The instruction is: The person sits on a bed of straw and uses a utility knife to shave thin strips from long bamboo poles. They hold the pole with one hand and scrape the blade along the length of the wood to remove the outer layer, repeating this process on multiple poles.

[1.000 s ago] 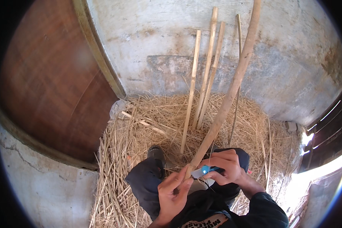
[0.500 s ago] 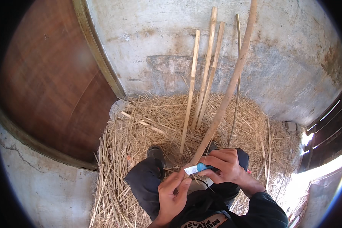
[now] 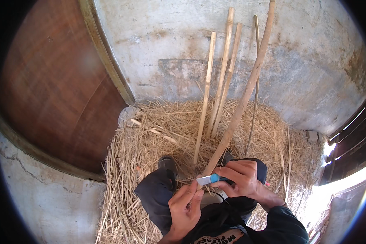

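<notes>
While the left hand (image 3: pixel 184 206) pinches a long pole (image 3: pixel 244 105), the right hand (image 3: pixel 242 177) clasps a knife (image 3: pixel 214 178) — blue-handled.

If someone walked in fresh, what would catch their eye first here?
Probably the long brown pole, slanting from the left hand up to the top edge of the view. At its lower end, the right hand holds a blue-handled knife. Farther off, three pale sticks rise from the straw before the stained wall.

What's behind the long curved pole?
Behind the pole are the stained wall, straw and a thin stick. Where stick and pole cross, the pole covers it, unseen.
</notes>
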Motion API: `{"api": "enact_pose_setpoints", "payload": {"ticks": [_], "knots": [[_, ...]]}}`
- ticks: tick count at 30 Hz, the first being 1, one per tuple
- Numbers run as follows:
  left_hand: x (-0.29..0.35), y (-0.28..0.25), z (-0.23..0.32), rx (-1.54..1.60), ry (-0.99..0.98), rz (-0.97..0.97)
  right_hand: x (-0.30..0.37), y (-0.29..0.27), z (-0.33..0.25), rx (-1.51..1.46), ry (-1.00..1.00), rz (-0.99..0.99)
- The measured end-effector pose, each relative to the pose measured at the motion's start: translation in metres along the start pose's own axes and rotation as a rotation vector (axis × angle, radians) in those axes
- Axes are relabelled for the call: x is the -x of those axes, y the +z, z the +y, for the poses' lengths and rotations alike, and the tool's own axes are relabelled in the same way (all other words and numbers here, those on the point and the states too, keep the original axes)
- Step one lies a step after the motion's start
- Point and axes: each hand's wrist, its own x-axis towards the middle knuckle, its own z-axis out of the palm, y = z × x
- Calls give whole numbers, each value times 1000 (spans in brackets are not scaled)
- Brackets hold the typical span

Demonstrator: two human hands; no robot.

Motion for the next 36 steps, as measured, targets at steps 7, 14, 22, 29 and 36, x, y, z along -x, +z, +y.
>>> {"api": "enact_pose_setpoints", "payload": {"ticks": [7, 14, 22, 29, 36], "knots": [[5, 0, -3, 5, -30, -13, 10, 4, 12, 112, 153, 167], [28, -13, -8, 14, -172, -86, 2, -25, 60, 74, 334, 319], [29, -28, -14, -99, -159, -112, 2, -19, 58, 26, 261, 166], [27, -20, -24, 268, -426, -216, 17, -1, 42, -54, 223, 78], [8, -13, -23, 656, -636, -230, 19, 12, 5, -37, 146, -89]]}}
